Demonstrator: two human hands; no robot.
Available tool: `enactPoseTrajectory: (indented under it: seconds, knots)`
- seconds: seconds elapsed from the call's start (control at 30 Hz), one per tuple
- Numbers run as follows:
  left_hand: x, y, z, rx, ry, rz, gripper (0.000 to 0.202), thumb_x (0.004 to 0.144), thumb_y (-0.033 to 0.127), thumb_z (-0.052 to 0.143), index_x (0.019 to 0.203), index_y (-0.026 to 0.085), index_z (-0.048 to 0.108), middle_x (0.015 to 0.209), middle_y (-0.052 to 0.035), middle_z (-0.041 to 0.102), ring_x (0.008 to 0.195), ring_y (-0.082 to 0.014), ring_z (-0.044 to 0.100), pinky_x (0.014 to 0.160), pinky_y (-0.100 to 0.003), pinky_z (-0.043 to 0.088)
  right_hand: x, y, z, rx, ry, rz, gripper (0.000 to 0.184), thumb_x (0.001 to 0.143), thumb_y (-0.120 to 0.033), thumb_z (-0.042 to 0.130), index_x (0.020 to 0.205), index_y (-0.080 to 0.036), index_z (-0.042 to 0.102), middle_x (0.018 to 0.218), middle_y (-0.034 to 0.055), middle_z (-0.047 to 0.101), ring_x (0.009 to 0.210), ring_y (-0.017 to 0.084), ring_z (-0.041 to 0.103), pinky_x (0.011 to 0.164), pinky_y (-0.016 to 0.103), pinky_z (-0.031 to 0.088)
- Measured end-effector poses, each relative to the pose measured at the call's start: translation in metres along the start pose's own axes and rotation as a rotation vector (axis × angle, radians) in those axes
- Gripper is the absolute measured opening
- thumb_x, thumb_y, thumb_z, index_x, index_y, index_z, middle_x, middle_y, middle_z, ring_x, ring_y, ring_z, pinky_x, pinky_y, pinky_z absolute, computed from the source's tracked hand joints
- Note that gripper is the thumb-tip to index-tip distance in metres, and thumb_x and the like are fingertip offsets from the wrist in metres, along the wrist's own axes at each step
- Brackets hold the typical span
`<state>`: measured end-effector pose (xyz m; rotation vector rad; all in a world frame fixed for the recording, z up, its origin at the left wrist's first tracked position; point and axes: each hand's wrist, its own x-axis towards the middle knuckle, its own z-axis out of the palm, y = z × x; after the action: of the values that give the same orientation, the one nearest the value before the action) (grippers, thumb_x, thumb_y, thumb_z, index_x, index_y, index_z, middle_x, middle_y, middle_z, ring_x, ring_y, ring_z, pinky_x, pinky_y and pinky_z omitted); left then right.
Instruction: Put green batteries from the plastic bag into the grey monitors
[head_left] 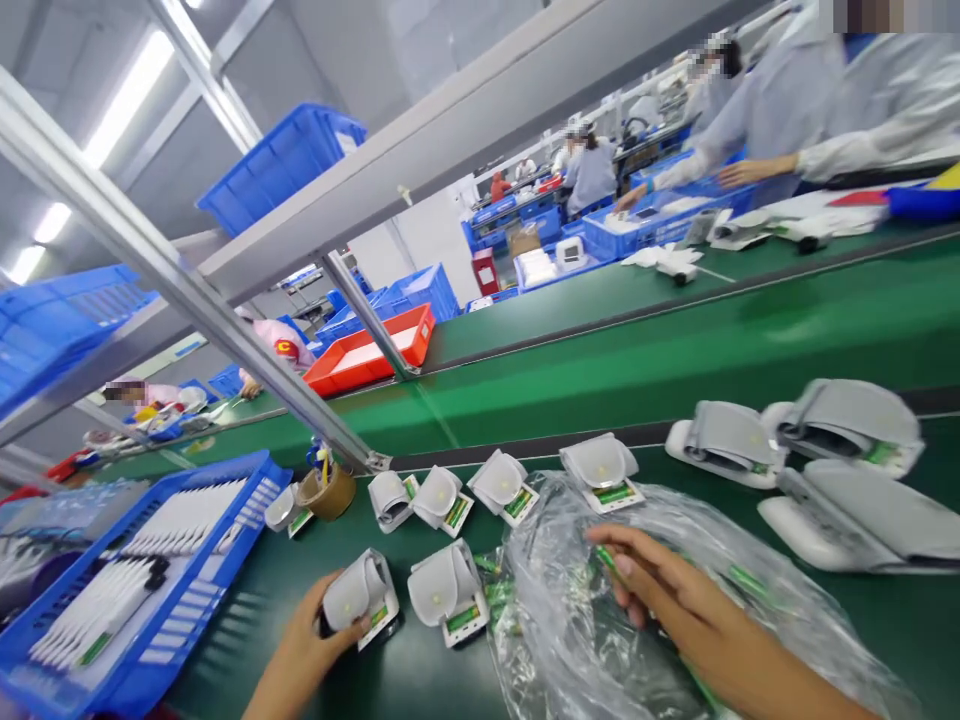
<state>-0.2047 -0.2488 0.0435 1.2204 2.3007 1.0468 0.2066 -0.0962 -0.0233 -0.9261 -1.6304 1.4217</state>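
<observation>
My left hand [311, 635] grips a small white device with a grey strap [361, 593] that rests on the green table at the bottom centre. A second such device [448, 590] lies just to its right. My right hand [664, 590] reaches into a clear plastic bag [570, 620] and pinches a small green piece [606, 560] between its fingertips. More green pieces show through the bag. Several similar white devices [517, 485] lie in a row behind the bag.
A blue crate [150, 640] of white parts stands at the left. A tape roll [328, 492] sits near a metal frame post [300, 400]. Larger grey-strapped devices [840, 470] lie at the right. Beyond the green conveyor [675, 350], other people work among blue bins and an orange tray [367, 352].
</observation>
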Motion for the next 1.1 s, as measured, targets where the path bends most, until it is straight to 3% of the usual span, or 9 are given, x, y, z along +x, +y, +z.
enactPoseTrajectory:
  seconds: [0.07, 0.13, 0.2, 0.27, 0.4, 0.5, 0.67, 0.9, 1.1]
  knots:
    - [0.001, 0.005, 0.008, -0.087, 0.078, 0.02, 0.068, 0.059, 0.058, 0.089, 0.107, 0.017, 0.064, 0.1, -0.0088, 0.072, 0.097, -0.0333, 0.069, 0.089, -0.043, 0.057, 0.004, -0.001, 0.001, 0.156, 0.012, 0.02, 0.065, 0.096, -0.075, 0.047, 0.124, -0.018, 0.061, 0.077, 0.0036, 0.066, 0.066, 0.019, 0.065, 0.066, 0.033, 0.056]
    - [0.004, 0.017, 0.018, -0.172, 0.236, 0.053, 0.074, 0.061, 0.061, 0.088, 0.115, 0.02, 0.057, 0.105, -0.0063, 0.068, 0.098, -0.0298, 0.067, 0.085, -0.039, 0.058, 0.009, -0.004, 0.002, 0.299, 0.017, 0.04, 0.064, 0.093, -0.076, 0.054, 0.121, -0.018, 0.062, 0.076, 0.0018, 0.064, 0.063, 0.018, 0.063, 0.065, 0.032, 0.053]
    - [0.006, 0.04, 0.032, -0.284, 0.372, 0.096, 0.084, 0.057, 0.056, 0.092, 0.124, 0.024, 0.051, 0.115, -0.0053, 0.063, 0.102, -0.0274, 0.065, 0.083, -0.036, 0.058, 0.012, -0.008, 0.001, 0.406, 0.028, 0.047, 0.065, 0.088, -0.077, 0.062, 0.116, -0.018, 0.061, 0.074, 0.0011, 0.064, 0.063, 0.017, 0.063, 0.065, 0.031, 0.052]
    - [0.001, 0.076, 0.054, -0.436, 0.389, 0.135, 0.09, 0.054, 0.048, 0.095, 0.128, 0.027, 0.047, 0.121, -0.0051, 0.06, 0.101, -0.0254, 0.063, 0.077, -0.032, 0.058, 0.012, -0.012, 0.001, 0.45, 0.056, 0.033, 0.064, 0.085, -0.075, 0.069, 0.111, -0.017, 0.06, 0.075, 0.0025, 0.067, 0.064, 0.017, 0.064, 0.065, 0.03, 0.053]
    - [-0.026, 0.155, 0.125, -0.804, 0.026, 0.05, 0.092, 0.054, 0.037, 0.097, 0.13, 0.029, 0.045, 0.119, -0.0038, 0.063, 0.098, -0.0226, 0.064, 0.073, -0.029, 0.06, 0.006, -0.015, 0.0, 0.418, 0.191, -0.052, 0.055, 0.088, -0.065, 0.073, 0.106, -0.015, 0.062, 0.074, 0.0068, 0.071, 0.065, 0.019, 0.068, 0.065, 0.03, 0.057]
    - [-0.044, 0.191, 0.175, -0.989, -0.306, -0.09, 0.089, 0.066, 0.027, 0.088, 0.14, 0.027, 0.038, 0.125, -0.0074, 0.066, 0.098, -0.0212, 0.067, 0.074, -0.029, 0.061, 0.004, -0.013, -0.006, 0.336, 0.383, -0.159, 0.047, 0.09, -0.059, 0.074, 0.104, -0.016, 0.064, 0.075, 0.0086, 0.073, 0.06, 0.018, 0.068, 0.06, 0.028, 0.058]
    - [-0.051, 0.188, 0.209, -1.085, -0.551, -0.271, 0.091, 0.072, 0.018, 0.078, 0.148, 0.026, 0.027, 0.133, -0.0136, 0.063, 0.097, -0.0271, 0.072, 0.075, -0.043, 0.065, 0.003, -0.012, -0.018, 0.209, 0.507, -0.256, 0.033, 0.093, -0.047, 0.074, 0.103, -0.016, 0.068, 0.083, 0.0106, 0.076, 0.064, 0.018, 0.072, 0.062, 0.027, 0.063]
    - [-0.042, 0.175, 0.21, -1.304, -0.758, -0.35, 0.084, 0.067, 0.006, 0.066, 0.142, 0.02, 0.031, 0.133, -0.0161, 0.064, 0.11, -0.034, 0.072, 0.086, -0.047, 0.065, -0.011, -0.009, -0.013, -0.076, 0.573, -0.396, 0.019, 0.089, -0.026, 0.079, 0.106, -0.02, 0.076, 0.107, 0.012, 0.076, 0.088, 0.022, 0.076, 0.068, 0.028, 0.066]
    - [-0.042, 0.172, 0.208, -1.402, -0.839, -0.34, 0.077, 0.076, 0.007, 0.067, 0.143, 0.02, 0.031, 0.135, -0.0166, 0.065, 0.115, -0.0323, 0.072, 0.091, -0.043, 0.065, -0.012, -0.022, -0.011, -0.066, 0.637, -0.415, 0.014, 0.088, -0.024, 0.078, 0.102, -0.023, 0.076, 0.102, 0.0061, 0.076, 0.066, 0.014, 0.071, 0.061, 0.024, 0.064]
